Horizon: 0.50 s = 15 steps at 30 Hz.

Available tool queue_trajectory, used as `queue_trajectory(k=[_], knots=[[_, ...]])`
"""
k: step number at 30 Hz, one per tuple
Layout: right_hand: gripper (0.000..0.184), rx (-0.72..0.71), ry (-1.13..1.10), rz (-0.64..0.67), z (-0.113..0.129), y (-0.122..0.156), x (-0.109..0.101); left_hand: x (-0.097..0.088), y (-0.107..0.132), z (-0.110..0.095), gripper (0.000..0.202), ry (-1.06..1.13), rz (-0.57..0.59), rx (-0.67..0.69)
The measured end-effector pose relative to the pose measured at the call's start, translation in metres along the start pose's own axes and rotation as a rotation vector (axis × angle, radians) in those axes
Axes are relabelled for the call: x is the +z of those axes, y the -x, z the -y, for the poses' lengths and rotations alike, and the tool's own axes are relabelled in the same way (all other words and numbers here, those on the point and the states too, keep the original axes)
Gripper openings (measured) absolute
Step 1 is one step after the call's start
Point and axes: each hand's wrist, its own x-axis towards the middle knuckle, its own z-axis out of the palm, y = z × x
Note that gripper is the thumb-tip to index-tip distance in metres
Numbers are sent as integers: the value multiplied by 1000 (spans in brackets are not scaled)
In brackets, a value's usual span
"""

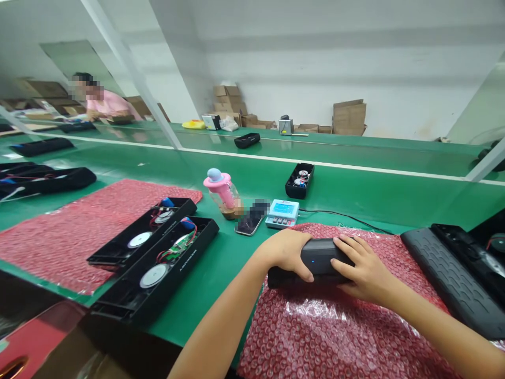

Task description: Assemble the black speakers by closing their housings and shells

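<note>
A closed black speaker (325,258) with a small lit blue light lies on pink bubble wrap (315,331). My left hand (290,250) grips its left end, thumb along the near side and fingers behind it, partly hidden. Over its right part my right hand (363,266) is laid, the fingers curved across the top and the thumb low at the near side. Just beyond stands a small light-blue meter (283,213) with a screen and a black cable. A phone (252,218) lies left of the meter.
Two open speaker housings (155,273) with round drivers and wires sit on the left. Behind the phone stands a pink-lidded bottle (224,195). A textured black panel (445,273) lies at right. Farther back are an open black housing (300,180) and a person in pink (112,104).
</note>
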Motion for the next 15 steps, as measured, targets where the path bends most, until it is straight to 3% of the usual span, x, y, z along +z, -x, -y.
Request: queue_trajectory(k=[5, 9, 15], knots=[[60, 61, 70, 98, 17, -12, 1, 0, 1, 0, 63, 6, 1, -5], [49, 90, 19, 34, 21, -17, 5, 1, 0, 2, 65, 19, 17, -9], [53, 185, -50, 66, 19, -20, 4, -3, -5, 6, 67, 42, 82, -14]])
